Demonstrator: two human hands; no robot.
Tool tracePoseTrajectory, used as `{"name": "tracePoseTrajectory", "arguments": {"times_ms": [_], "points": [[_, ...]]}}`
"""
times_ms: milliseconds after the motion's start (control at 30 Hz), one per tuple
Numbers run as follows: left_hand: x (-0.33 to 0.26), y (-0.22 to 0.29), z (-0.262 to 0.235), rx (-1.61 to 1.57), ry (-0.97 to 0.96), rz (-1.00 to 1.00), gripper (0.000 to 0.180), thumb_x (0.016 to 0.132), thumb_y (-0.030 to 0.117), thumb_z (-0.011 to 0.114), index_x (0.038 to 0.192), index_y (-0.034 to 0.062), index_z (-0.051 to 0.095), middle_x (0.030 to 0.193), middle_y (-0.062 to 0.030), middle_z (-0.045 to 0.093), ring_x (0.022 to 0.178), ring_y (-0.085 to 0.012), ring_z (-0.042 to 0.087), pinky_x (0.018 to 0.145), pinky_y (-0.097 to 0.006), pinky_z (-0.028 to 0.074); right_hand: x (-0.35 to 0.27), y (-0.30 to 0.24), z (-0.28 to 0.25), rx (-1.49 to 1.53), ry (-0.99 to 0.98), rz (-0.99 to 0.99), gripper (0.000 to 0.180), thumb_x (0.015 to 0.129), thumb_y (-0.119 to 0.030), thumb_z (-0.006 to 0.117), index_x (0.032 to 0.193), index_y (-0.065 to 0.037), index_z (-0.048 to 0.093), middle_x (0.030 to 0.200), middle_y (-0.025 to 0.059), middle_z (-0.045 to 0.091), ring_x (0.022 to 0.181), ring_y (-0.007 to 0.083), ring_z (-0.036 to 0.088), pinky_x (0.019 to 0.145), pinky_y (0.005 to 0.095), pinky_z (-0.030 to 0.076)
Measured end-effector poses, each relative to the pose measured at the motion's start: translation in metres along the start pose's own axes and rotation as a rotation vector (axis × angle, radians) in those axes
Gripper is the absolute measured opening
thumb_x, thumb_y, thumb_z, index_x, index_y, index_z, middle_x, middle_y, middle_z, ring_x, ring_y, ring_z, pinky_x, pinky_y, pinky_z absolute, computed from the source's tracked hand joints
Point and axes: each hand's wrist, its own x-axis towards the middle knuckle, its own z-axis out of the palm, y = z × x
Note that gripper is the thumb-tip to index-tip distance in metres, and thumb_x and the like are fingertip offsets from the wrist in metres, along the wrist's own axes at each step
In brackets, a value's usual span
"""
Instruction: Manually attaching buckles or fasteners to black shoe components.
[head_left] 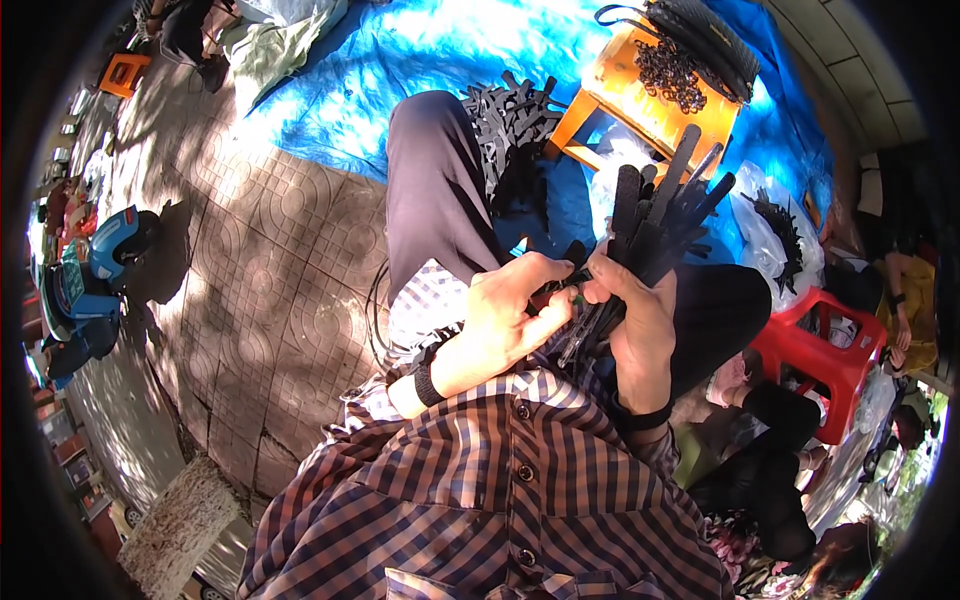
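Observation:
My right hand [642, 335] is closed around a bundle of flat black straps [655, 215] with rounded ends, which fan upward above my lap. Beside it, my left hand [520, 308] is closed, thumb and forefinger pinched at the base of the bundle. A short dark strap end shows by those fingers, with a small spot of red and green below; what exactly they grip is too small to make out. More strap ends hang down between both hands. Past my left knee lies a heap of similar black straps [510, 125].
An orange stool [590, 115] carries a heap of small dark rings [672, 75] and a black bag [705, 45]. It stands on a blue tarp [340, 110]. On the right are a clear plastic bag [760, 215] with black pieces, a red stool [850, 375] and other people.

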Motion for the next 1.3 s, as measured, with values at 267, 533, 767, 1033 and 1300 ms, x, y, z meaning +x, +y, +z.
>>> {"name": "tracePoseTrajectory", "arguments": {"times_ms": [267,533,767,1033,1300], "points": [[-0.001,0.000,0.001,-0.046,0.008,-0.068,0.021,0.078,0.015,0.069,0.089,-0.0001,0.059,0.069,-0.0094,0.062,0.055,-0.0122,0.059,0.052,-0.024,0.045,0.003,0.004,-0.001,-0.002,0.017,-0.003,0.008,0.077,-0.001,0.068,0.082,0.001,0.062,0.063,0.0023,0.056,0.057,0.0106,0.052,0.058,0.0232,0.040],[-0.001,-0.014,0.009,-0.494,-0.002,-0.208,0.014,0.081,0.008,0.066,0.089,0.0001,0.058,0.066,-0.0013,0.059,0.055,-0.0035,0.051,0.048,-0.021,0.041,0.006,0.003,-0.005,-0.010,-0.014,0.033,0.011,0.077,-0.003,0.069,0.085,0.001,0.062,0.065,0.0026,0.057,0.058,0.0100,0.052,0.057,0.0226,0.041],[0.009,-0.015,-0.022,-1.462,-0.423,-0.865,0.013,0.096,0.014,0.049,0.100,0.0030,0.055,0.063,0.0001,0.055,0.044,-0.0032,0.036,0.040,-0.017,0.024,0.012,-0.015,-0.005,-0.175,-0.251,0.022,0.025,0.076,-0.007,0.074,0.095,0.002,0.061,0.079,0.0037,0.064,0.060,0.0064,0.054,0.056,0.0208,0.044],[0.007,-0.007,-0.015,-1.019,-0.263,-0.582,0.016,0.097,0.018,0.047,0.106,0.0070,0.041,0.064,0.0020,0.046,0.052,-0.0032,0.049,0.047,-0.016,0.035,0.014,-0.011,0.001,-0.334,-0.118,-0.027,0.019,0.075,-0.005,0.074,0.083,0.000,0.059,0.069,0.0014,0.060,0.057,0.0053,0.054,0.052,0.0199,0.044],[0.001,-0.009,-0.012,-0.941,-0.244,-0.361,0.015,0.094,0.012,0.050,0.101,0.0046,0.039,0.081,-0.0089,0.059,0.056,-0.0059,0.049,0.047,-0.017,0.038,0.015,-0.010,0.010,-0.189,-0.160,0.072,0.017,0.075,-0.002,0.071,0.086,0.001,0.058,0.069,0.0024,0.060,0.057,0.0071,0.054,0.052,0.0219,0.045]]}}
